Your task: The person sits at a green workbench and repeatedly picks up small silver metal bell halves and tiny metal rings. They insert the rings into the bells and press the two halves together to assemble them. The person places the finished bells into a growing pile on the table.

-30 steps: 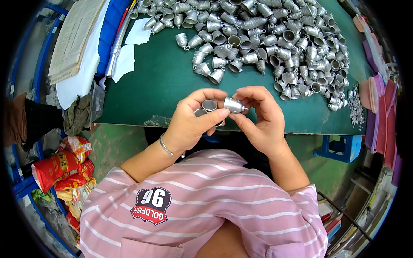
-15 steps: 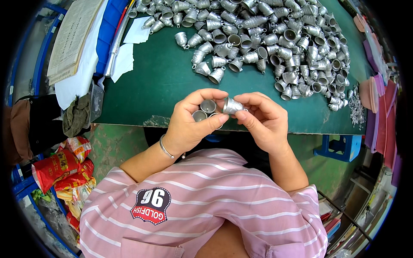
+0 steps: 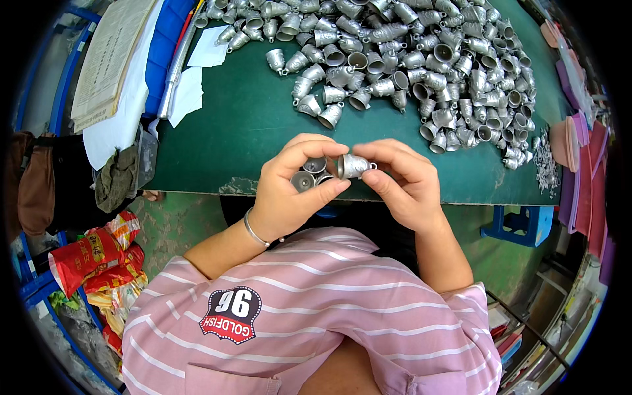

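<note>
Over the near edge of the green table (image 3: pixel 237 131), my left hand (image 3: pixel 278 181) is curled around several small silver metal bells (image 3: pixel 303 181), their hollow mouths facing up. My right hand (image 3: pixel 413 184) pinches a single metal bell (image 3: pixel 353 166) near its looped end, between thumb and fingers. This bell lies on its side, mouth toward my left hand, whose thumb and index fingertips are at its rim. A relief pattern shows on its wall. Palm and fingers partly hide the bells in my left hand.
A large heap of similar bells (image 3: pixel 421 62) covers the table's far middle and right. Small metal bits (image 3: pixel 546 164) lie at the right edge, near pink and purple bins (image 3: pixel 579 171). Papers (image 3: pixel 187 99) and a blue tray (image 3: pixel 172 52) are at left. A blue stool (image 3: pixel 520 226) stands below.
The pinched bell has turned slightly, showing more of its side and its loop. The bells in my left hand have tilted a little, and my right fingers have shifted slightly.
</note>
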